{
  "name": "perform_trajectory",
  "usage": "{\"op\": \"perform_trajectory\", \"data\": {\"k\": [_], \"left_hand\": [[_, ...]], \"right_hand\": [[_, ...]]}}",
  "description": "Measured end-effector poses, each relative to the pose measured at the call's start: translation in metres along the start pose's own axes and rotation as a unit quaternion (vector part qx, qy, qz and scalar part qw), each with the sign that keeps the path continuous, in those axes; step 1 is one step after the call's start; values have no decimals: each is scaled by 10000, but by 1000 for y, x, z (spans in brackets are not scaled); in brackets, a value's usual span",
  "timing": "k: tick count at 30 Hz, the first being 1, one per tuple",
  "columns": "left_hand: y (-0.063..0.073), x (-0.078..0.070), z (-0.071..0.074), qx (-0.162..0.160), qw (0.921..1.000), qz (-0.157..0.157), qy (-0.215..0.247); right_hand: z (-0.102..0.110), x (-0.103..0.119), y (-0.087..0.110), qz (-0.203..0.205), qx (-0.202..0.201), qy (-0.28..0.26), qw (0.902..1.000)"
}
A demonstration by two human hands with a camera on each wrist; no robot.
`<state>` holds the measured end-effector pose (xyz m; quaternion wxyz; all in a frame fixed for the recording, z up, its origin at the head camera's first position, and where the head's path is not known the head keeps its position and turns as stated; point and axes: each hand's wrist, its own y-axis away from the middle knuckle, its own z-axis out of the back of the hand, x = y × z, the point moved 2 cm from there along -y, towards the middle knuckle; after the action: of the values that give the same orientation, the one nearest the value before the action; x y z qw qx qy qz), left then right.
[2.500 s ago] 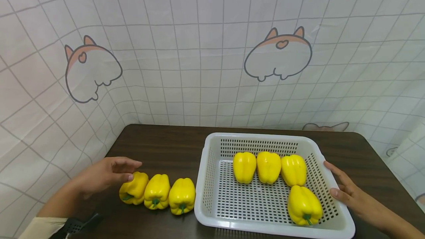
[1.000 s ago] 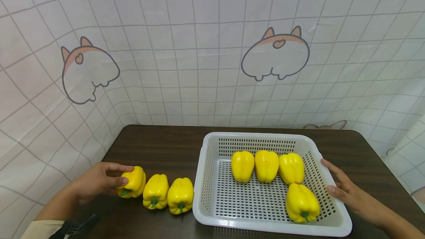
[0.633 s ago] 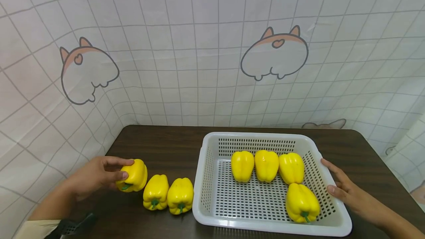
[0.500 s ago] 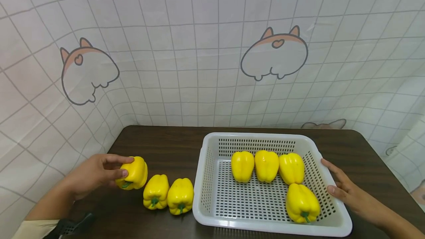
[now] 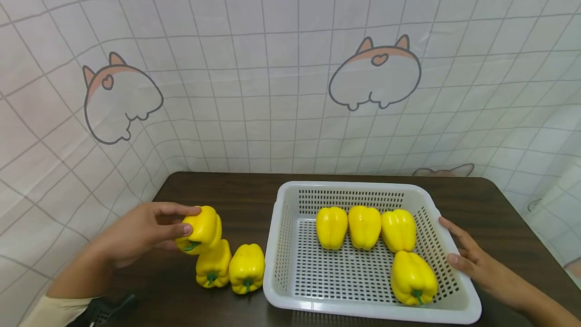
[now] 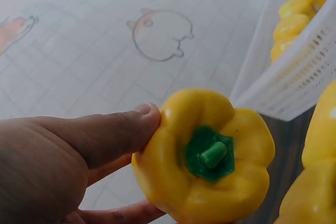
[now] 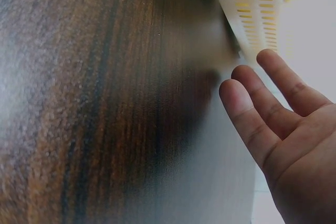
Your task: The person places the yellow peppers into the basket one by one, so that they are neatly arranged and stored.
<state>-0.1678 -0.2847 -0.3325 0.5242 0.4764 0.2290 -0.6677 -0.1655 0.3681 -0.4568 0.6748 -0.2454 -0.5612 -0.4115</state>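
My left hand [image 5: 140, 234] holds a yellow bell pepper [image 5: 206, 228] above the table's left side, thumb and fingers on its sides. In the left wrist view, the green stem [image 6: 214, 155] of this pepper faces the camera. It partly overlaps another yellow bell pepper [image 5: 212, 269] on the table, beside which lies a third pepper [image 5: 247, 269], close to the basket. My right hand [image 5: 478, 266] touches the right rim of the white perforated basket [image 5: 363, 314]; in the right wrist view its fingers [image 7: 257, 129] are extended near the basket wall.
Inside the basket, three yellow peppers [image 5: 365, 227] stand in a row toward the back, and one more pepper [image 5: 414, 277] lies at the front right. The dark wooden table [image 5: 231, 191] meets a hanging white checked cloth [image 5: 254, 90] behind.
My left hand has gripped the leftmost pepper, lifted it off the table and carried it right, over the neighbouring pepper. The right hand has stayed at the basket rim.
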Motion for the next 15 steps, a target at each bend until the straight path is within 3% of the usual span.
{"op": "perform_trajectory", "data": {"k": [15], "left_hand": [[-19, -28, -24, 137, 9994, -236, 197]], "right_hand": [[0, 0, 0, -47, -87, 89, 9999]]}}
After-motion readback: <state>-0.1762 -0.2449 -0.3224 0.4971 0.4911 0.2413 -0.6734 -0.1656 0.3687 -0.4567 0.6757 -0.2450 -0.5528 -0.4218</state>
